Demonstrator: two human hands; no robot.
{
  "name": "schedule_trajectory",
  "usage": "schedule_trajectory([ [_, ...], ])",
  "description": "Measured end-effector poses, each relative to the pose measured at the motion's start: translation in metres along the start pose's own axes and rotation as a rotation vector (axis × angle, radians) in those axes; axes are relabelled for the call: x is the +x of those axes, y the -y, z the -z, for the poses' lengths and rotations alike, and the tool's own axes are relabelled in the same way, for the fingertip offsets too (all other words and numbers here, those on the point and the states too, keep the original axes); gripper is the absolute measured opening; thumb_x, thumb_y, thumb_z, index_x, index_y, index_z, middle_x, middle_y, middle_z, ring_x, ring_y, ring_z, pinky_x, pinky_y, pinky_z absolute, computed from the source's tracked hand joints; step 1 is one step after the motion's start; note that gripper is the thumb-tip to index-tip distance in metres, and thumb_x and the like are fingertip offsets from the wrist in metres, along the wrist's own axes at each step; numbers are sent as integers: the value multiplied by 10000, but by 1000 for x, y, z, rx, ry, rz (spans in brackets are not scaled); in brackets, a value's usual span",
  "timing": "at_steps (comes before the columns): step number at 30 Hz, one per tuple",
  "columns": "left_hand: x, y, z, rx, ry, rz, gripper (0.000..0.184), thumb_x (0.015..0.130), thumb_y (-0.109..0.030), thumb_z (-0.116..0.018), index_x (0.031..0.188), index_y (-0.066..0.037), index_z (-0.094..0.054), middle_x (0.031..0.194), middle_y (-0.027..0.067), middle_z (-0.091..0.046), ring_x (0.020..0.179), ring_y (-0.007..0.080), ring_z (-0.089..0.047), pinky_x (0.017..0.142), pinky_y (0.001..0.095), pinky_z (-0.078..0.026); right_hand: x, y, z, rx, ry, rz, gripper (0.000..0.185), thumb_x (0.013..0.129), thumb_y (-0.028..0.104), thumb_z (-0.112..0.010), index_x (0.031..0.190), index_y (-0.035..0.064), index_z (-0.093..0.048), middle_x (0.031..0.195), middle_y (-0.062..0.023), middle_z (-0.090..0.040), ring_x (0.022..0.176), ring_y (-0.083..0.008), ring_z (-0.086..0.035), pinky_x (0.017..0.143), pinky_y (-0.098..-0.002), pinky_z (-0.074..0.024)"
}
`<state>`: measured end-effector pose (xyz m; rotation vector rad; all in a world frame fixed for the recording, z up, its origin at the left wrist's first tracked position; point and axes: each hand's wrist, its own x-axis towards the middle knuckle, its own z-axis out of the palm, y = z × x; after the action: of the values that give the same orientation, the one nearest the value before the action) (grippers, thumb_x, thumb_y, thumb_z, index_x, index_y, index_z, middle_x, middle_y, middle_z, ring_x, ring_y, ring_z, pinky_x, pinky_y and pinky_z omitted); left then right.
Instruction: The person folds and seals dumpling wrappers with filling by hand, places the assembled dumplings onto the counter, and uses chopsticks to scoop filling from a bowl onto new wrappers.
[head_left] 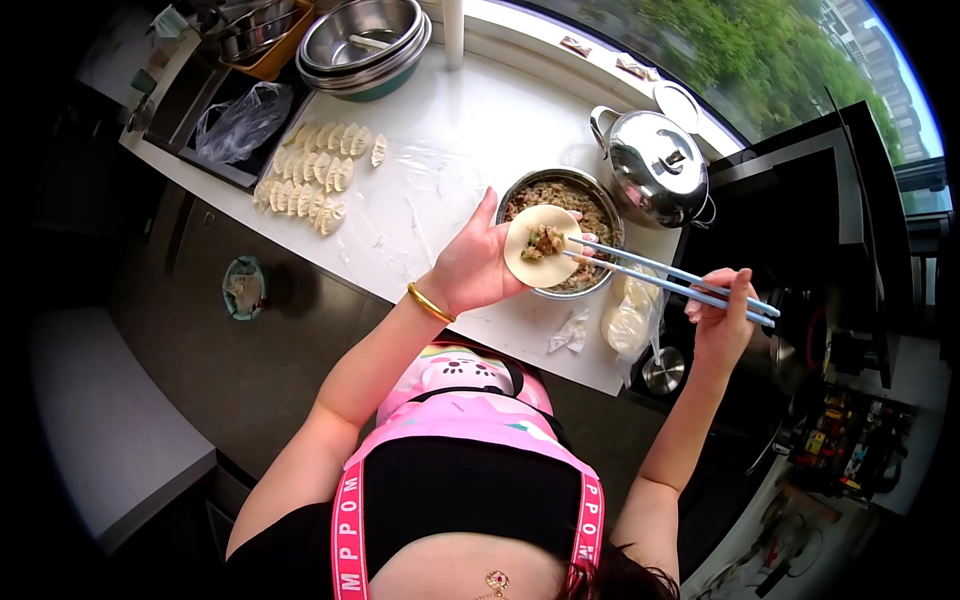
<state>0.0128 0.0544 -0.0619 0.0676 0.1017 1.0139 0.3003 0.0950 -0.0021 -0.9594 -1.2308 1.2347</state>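
A round dumpling wrapper (520, 262) lies across the fingers of my left hand (474, 262), with a small heap of filling (542, 242) at its middle. My right hand (722, 312) grips a pair of light blue chopsticks (660, 279), whose tips are at the filling. Behind and below the wrapper stands a metal bowl (618, 224) of minced filling, partly covered by my left hand. To the left, several folded dumplings (310, 172) sit in rows on the counter. A plastic bag (632, 310) with pale dough-like contents lies right of the bowl.
A lidded steel pot (655, 165) stands behind the bowl beside the dark stove (770, 220). Stacked metal basins (362, 45) are at the back left, near a clear plastic bag (240, 122). A crumpled tissue (570, 331) lies by the counter's front edge.
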Motion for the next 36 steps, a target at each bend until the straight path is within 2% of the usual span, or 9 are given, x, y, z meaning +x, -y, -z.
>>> schedule_trajectory([
  [6,0,3,-3,5,5,-6,898,940,-683,-77,1485,14,-229,1491,261,-310,1388,373,-326,1170,469,-239,-2,-11,-14,107,144,38,488,1027,317,-453,793,-81,-614,682,-140,-591,494,-185,-598,435,-249,-478],
  [10,0,5,-5,3,-36,-12,896,942,-681,-76,1481,16,-238,1487,256,-321,1385,365,-335,1167,462,-250,0,-12,-25,4,126,10,488,1025,316,-459,790,-85,-607,657,-133,-589,499,-189,-607,442,-251,-485],
  [14,-3,4,-4,26,-23,-16,895,943,-679,-73,1482,17,-236,1489,247,-323,1384,360,-338,1167,454,-256,3,-13,-15,132,114,21,518,1036,338,-421,774,-72,-599,669,-139,-590,499,-188,-599,452,-250,-481],
  [16,-5,4,-5,72,-3,-3,898,943,-678,-70,1482,22,-231,1494,239,-320,1381,353,-346,1167,447,-258,3,-17,-19,153,-33,22,530,1037,348,-414,772,-71,-602,677,-141,-593,500,-188,-595,460,-253,-484],
  [20,-5,4,-9,-1,-8,-20,908,942,-679,-64,1477,34,-237,1487,236,-331,1376,360,-351,1170,448,-250,-2,-26,-18,118,30,-55,538,1039,360,-402,779,-65,-606,686,-137,-601,525,-186,-606,485,-252,-483],
  [22,-5,4,-5,-10,6,-28,896,949,-676,-94,1487,32,-208,1518,254,-263,1406,386,-287,1178,443,-218,-3,-25,-20,125,35,-66,540,1038,371,-403,791,-65,-606,678,-134,-601,536,-182,-606,494,-245,-478],
  [28,-9,-2,-4,11,-27,-52,895,950,-672,-117,1487,39,-202,1522,258,-251,1396,405,-296,1180,445,-211,-1,-41,6,366,-207,-94,527,1028,393,-422,815,-49,-612,685,-130,-617,536,-165,-592,495,-236,-470],
  [32,-24,-15,4,42,-86,-146,882,964,-646,-116,1482,64,-182,1522,276,-233,1409,414,-261,1183,437,-208,-7,-90,23,-56,-291,-130,448,1003,363,-506,826,-31,-626,690,-99,-641,542,-168,-638,503,-248,-524],
  [36,-36,-23,10,59,-115,-181,876,969,-635,-99,1484,70,-163,1521,279,-230,1411,417,-252,1184,435,-207,-18,-139,20,-167,-226,-204,392,985,323,-558,866,-43,-638,725,-111,-657,536,-156,-640,502,-233,-527],
])
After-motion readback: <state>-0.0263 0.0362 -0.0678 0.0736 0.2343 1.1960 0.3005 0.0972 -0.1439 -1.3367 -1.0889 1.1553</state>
